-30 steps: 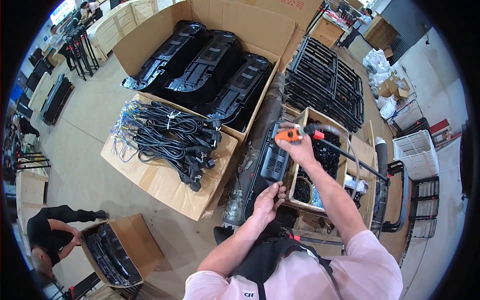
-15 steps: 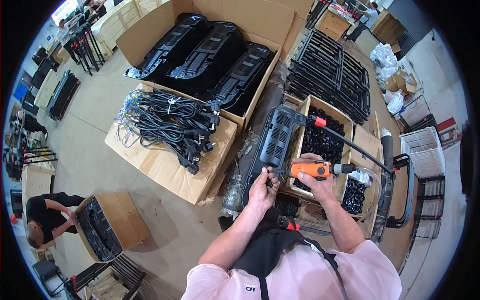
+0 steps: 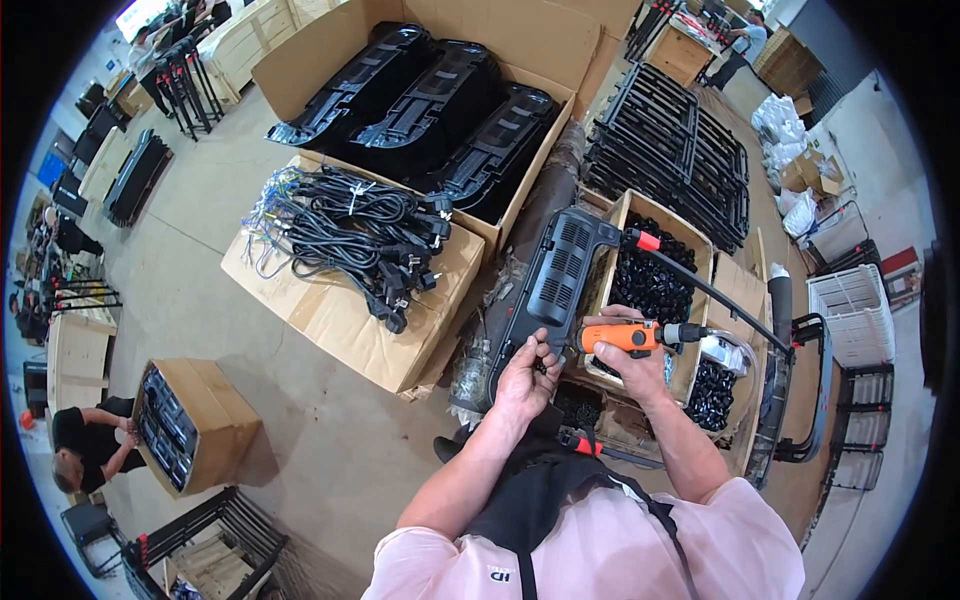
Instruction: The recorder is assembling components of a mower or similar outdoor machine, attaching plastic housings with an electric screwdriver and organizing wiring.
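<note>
A black plastic cover with vent slots lies lengthwise in front of me, joined to a black tube frame with a red sleeve. My right hand is wrapped round an orange pneumatic screwdriver, held level with its front end pointing left, toward the cover. A clear hose trails from its back end. Beside the tool's front end, over the cover's near part, my left hand has its fingers curled and pinched together. What sits between those fingertips is too small to tell.
Wooden bins of small black parts stand right of the cover. Bundled power cables lie on a carton to the left. Behind is a large carton of black covers. Far left, another person handles a carton.
My view has shifted slightly, while both hands keep nearly the same place at the cover. At far left, the other person's carton has moved up and left.
</note>
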